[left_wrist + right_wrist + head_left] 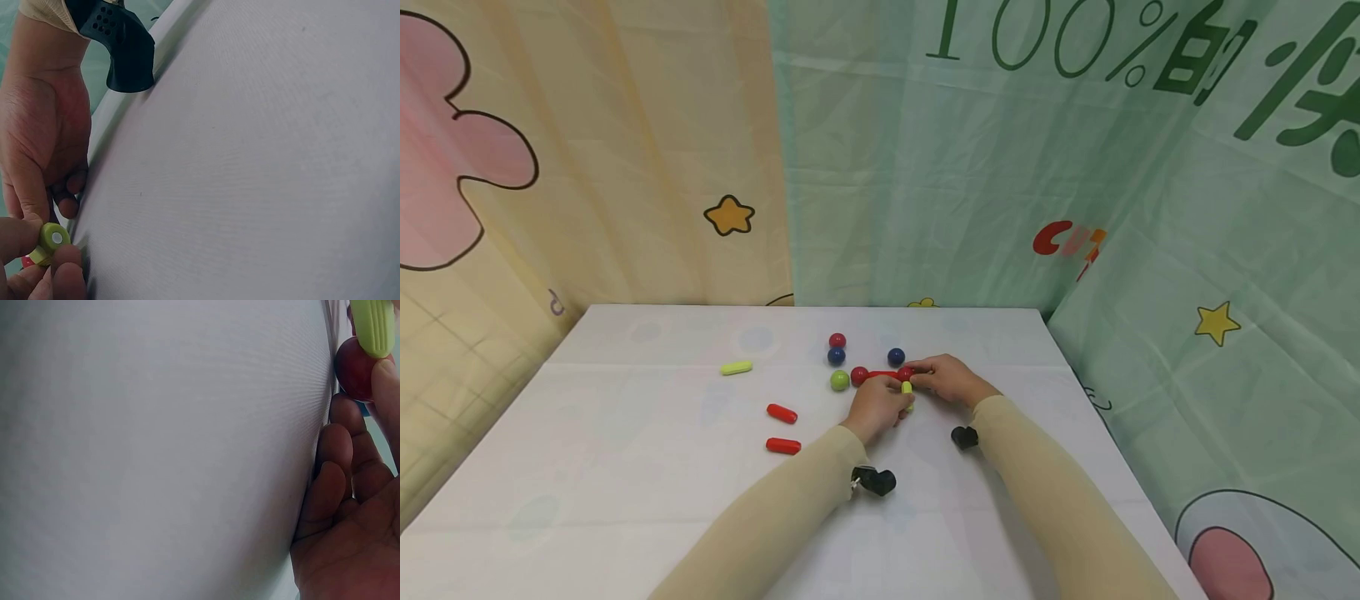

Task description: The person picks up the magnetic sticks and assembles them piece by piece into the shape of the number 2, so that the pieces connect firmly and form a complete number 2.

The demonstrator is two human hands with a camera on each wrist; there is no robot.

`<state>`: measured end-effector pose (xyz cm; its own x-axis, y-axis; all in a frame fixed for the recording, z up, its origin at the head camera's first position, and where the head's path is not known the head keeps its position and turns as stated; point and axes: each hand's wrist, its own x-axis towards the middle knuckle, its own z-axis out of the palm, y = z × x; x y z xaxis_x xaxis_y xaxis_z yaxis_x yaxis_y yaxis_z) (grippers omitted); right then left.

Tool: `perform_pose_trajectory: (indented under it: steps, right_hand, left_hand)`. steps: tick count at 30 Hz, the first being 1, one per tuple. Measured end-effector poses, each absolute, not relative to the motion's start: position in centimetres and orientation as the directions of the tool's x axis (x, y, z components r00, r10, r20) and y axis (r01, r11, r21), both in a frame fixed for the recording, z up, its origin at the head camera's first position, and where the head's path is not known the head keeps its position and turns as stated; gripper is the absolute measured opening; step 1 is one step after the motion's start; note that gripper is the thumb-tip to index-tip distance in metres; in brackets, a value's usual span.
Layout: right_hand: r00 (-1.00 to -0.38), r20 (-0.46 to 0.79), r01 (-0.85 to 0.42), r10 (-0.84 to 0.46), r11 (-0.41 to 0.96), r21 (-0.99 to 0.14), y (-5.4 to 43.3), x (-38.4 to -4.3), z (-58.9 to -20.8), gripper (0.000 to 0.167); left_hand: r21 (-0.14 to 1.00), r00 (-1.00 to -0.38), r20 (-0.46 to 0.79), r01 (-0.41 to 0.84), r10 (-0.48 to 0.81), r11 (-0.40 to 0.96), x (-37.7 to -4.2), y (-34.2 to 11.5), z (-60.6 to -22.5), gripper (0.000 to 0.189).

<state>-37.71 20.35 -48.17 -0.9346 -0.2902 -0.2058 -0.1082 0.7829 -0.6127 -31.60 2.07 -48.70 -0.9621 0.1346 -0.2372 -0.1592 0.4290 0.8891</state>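
My left hand [874,408] pinches a short yellow-green rod [907,388]; in the left wrist view, a silvery round spot marks the end of this rod [55,237]. My right hand [951,380] holds a red ball [906,374] between thumb and fingers. In the right wrist view the rod [376,328] meets that ball [356,370]. A red rod [883,374] runs left from the ball to a second red ball [859,376], partly behind my left hand.
Left of the hands lie a green ball [839,381], a blue ball [837,356] and a red ball [837,340]. Another blue ball [896,357] sits just behind. Further left are two red rods [782,413] and a yellow-green rod [737,367] on the white table [625,467].
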Motion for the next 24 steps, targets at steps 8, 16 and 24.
perform_pose_trajectory:
  steps: [8, 16, 24]
  right_hand:
    - [-0.931, -0.192, -0.131, -0.309, 0.777, -0.616, 20.3, -37.4, -47.9, 0.041]
    - [-0.930, -0.199, -0.128, -0.311, 0.777, -0.616, 20.3, -37.4, -47.9, 0.041]
    - [-0.933, -0.199, -0.115, -0.298, 0.775, -0.622, 20.2, -37.5, -48.0, 0.040]
  left_hand:
    - [0.886, -0.957, -0.264, -0.191, 0.121, 0.424, -31.7, 2.1, -48.5, 0.032]
    - [0.890, -0.960, -0.249, -0.174, 0.129, 0.422, -31.3, 2.0, -48.5, 0.035]
    - [0.795, -0.979, -0.117, 0.009, 0.167, 0.607, -31.8, -0.2, -47.7, 0.040]
